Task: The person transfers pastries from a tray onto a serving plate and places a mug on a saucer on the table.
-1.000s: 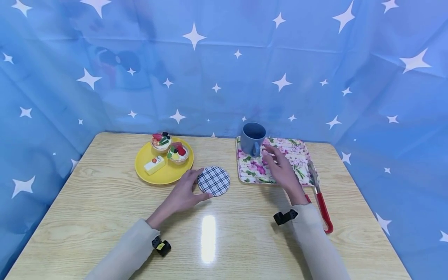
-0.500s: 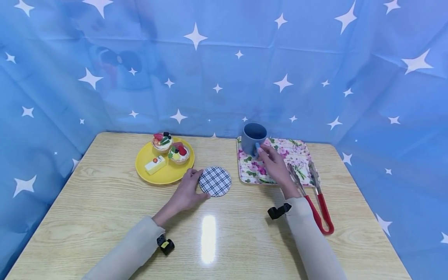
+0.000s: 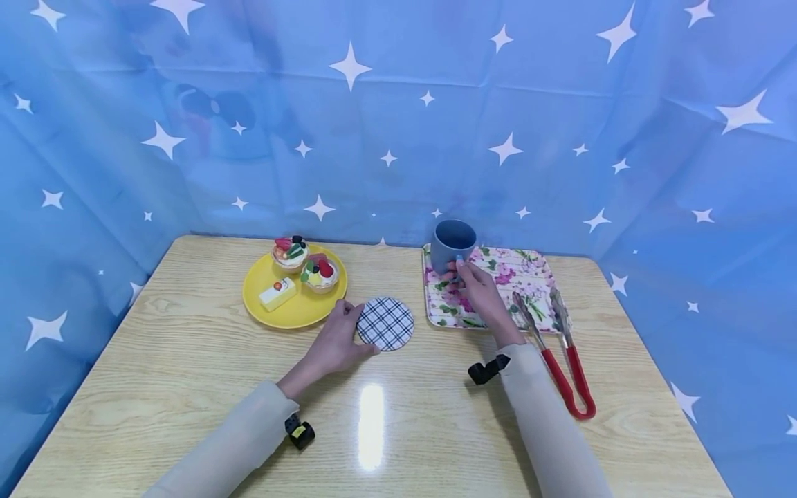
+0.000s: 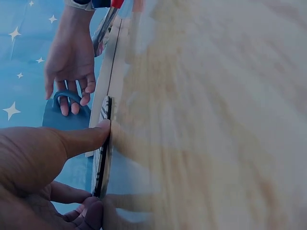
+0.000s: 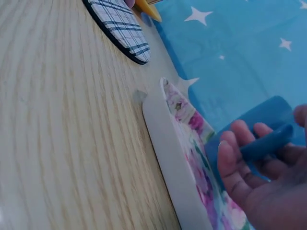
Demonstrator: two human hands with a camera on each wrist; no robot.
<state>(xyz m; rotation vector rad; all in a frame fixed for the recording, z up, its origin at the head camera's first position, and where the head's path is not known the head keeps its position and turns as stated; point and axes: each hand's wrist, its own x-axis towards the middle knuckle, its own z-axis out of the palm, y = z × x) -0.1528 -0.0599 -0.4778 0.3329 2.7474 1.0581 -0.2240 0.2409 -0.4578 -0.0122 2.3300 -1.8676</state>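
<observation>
My left hand holds a round plaid coaster by its near-left edge, thumb at the front and fingers behind. In the left wrist view the coaster lies edge-on, low against the wooden table, between thumb and fingers. My right hand grips the handle of a blue-grey mug. The mug stands on the left back part of a floral tray. Fingers pass through the mug's handle in the right wrist view, and the thumb is only partly in sight there.
A yellow plate at the left carries two fruit-topped tarts and a small cake slice. Red-handled tongs lean on the tray's right front edge. A blue starry curtain hangs behind the table.
My right hand has moved left to the mug, and its fingers have closed round the handle. The left hand stays at the coaster. The tongs now show more fully.
</observation>
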